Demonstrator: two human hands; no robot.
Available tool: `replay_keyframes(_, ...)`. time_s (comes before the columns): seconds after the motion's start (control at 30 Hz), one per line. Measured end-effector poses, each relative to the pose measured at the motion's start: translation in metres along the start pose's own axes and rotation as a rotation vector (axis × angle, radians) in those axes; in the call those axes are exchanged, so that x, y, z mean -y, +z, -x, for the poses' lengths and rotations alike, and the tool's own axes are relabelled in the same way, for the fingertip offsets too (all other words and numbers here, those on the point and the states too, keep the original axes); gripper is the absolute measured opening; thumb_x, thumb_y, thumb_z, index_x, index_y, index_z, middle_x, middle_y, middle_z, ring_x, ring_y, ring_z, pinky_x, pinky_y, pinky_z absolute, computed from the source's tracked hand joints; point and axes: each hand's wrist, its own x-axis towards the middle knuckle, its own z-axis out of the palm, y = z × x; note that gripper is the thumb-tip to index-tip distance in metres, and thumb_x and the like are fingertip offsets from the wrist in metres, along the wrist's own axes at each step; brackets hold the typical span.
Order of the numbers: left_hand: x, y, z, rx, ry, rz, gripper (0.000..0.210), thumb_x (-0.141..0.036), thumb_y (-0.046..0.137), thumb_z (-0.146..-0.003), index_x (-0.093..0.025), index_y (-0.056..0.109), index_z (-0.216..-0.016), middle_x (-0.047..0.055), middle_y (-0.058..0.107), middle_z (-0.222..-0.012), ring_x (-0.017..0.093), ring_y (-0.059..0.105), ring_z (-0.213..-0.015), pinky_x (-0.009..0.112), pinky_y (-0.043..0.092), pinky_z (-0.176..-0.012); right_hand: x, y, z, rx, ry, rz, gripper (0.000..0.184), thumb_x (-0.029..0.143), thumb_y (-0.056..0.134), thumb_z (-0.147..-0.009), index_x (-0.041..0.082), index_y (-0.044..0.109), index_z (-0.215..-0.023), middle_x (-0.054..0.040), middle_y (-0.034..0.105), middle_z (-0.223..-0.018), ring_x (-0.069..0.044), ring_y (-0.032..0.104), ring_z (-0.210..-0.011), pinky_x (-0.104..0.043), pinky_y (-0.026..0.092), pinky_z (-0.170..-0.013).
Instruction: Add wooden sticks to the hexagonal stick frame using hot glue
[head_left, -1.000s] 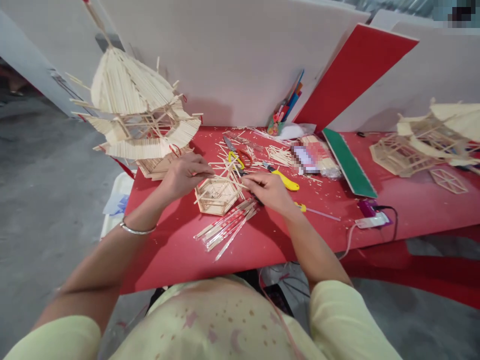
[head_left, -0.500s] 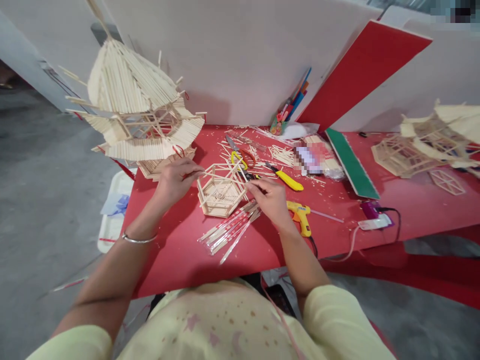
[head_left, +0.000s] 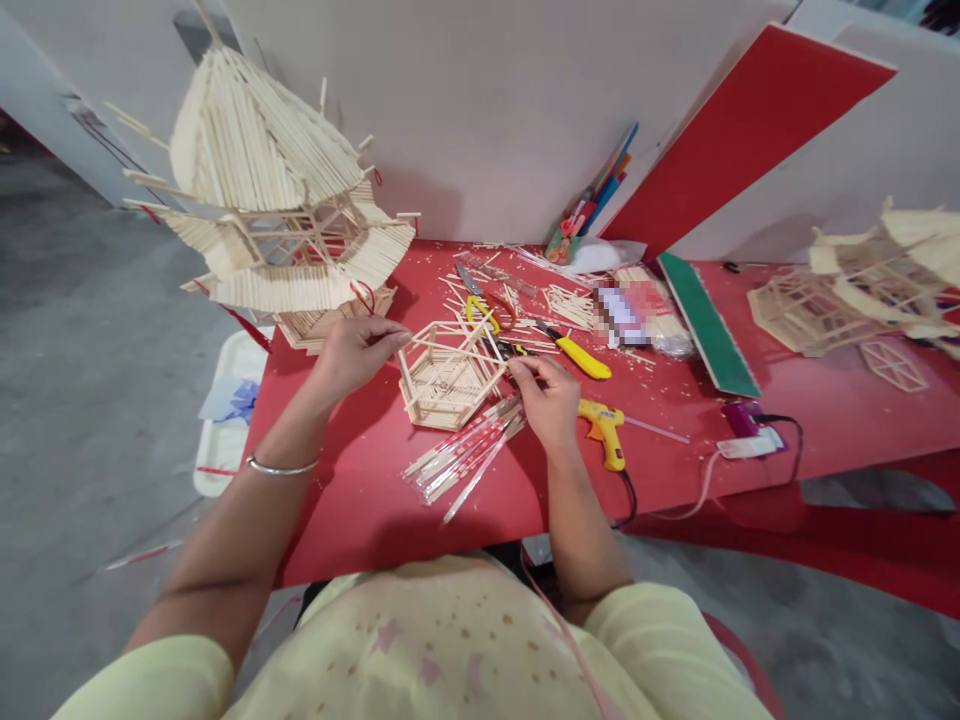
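Note:
A small six-sided frame of thin wooden sticks (head_left: 450, 392) stands on the red table in front of me, its base a web of sticks. My left hand (head_left: 358, 352) is closed in a pinch at the upper left corner of this frame. Across from it, my right hand (head_left: 546, 398) pinches at the upper right corner. A thin stick spans the top between them; whether the fingertips hold its ends or the frame's rim is hard to make out. Plastic-wrapped chopsticks (head_left: 469, 455) lie just in front of the frame. A yellow glue gun (head_left: 606, 430) rests right of my right hand.
A large stick-built pagoda model (head_left: 262, 190) stands at the left. Behind the frame lie scissors (head_left: 484, 305), a yellow-handled cutter (head_left: 581, 357) and loose sticks (head_left: 570, 305). Farther right are a green board (head_left: 709, 325), a purple plug adapter (head_left: 742, 420) and another stick model (head_left: 817, 300).
The view has shifted slightly. My right hand and the frame's upper right corner sit a little farther right; both hands keep their pinch.

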Motion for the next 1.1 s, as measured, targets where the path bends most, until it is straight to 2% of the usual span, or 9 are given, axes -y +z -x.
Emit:
replay_keyframes(0.27, 0.003, -0.003, -0.001, 0.084, -0.052, 0.073, 0.025, -0.04, 0.076, -0.083, -0.017, 0.082, -0.087, 0.001, 0.062, -0.061, 0.01, 0.051, -0.055, 0.021, 0.039, -0.052, -0.004, 0.005, 0.003, -0.013, -0.025, -0.06, 0.023, 0.041, 0.067, -0.096, 0.022, 0.08, -0.094, -0.0042, 0.076, -0.089, -0.02, 0.07, -0.084, -0.034, 0.055, -0.079)
replay_keyframes(0.43, -0.001, -0.005, -0.002, 0.119, -0.185, 0.228, 0.023, -0.039, 0.081, -0.077, -0.016, 0.081, -0.082, 0.002, 0.064, -0.06, 0.01, 0.053, -0.052, 0.021, 0.043, -0.05, -0.007, 0.007, 0.004, -0.014, 0.002, -0.092, 0.024, 0.044, 0.069, -0.095, 0.023, 0.079, -0.095, -0.004, 0.075, -0.089, -0.02, 0.069, -0.084, -0.033, 0.055, -0.078)
replay_keyframes(0.63, -0.002, -0.004, -0.003, 0.099, -0.334, 0.394, 0.029, -0.04, 0.089, -0.068, -0.015, 0.078, -0.079, 0.004, 0.067, -0.064, 0.012, 0.059, -0.054, 0.022, 0.05, -0.048, -0.011, 0.008, 0.004, 0.012, 0.066, -0.149, 0.028, 0.048, 0.069, -0.094, 0.022, 0.078, -0.095, -0.0034, 0.074, -0.088, -0.018, 0.067, -0.08, -0.032, 0.054, -0.073)
replay_keyframes(0.93, -0.008, -0.007, -0.003, 0.114, -0.354, 0.402, 0.032, -0.038, 0.091, -0.062, -0.013, 0.078, -0.075, 0.005, 0.066, -0.062, 0.015, 0.062, -0.054, 0.023, 0.054, -0.044, -0.013, 0.01, 0.003, 0.044, 0.089, -0.216, 0.028, 0.047, 0.068, -0.094, 0.022, 0.079, -0.097, -0.004, 0.076, -0.095, -0.02, 0.07, -0.09, -0.034, 0.055, -0.085)
replay_keyframes(1.1, -0.019, -0.01, 0.003, 0.088, -0.321, 0.322, 0.032, -0.039, 0.09, -0.065, -0.012, 0.079, -0.077, 0.007, 0.07, -0.063, 0.018, 0.068, -0.061, 0.029, 0.062, -0.055, -0.012, 0.01, 0.002, 0.06, 0.092, -0.221, 0.027, 0.047, 0.068, -0.094, 0.022, 0.079, -0.098, -0.0037, 0.076, -0.094, -0.02, 0.07, -0.088, -0.033, 0.055, -0.084)
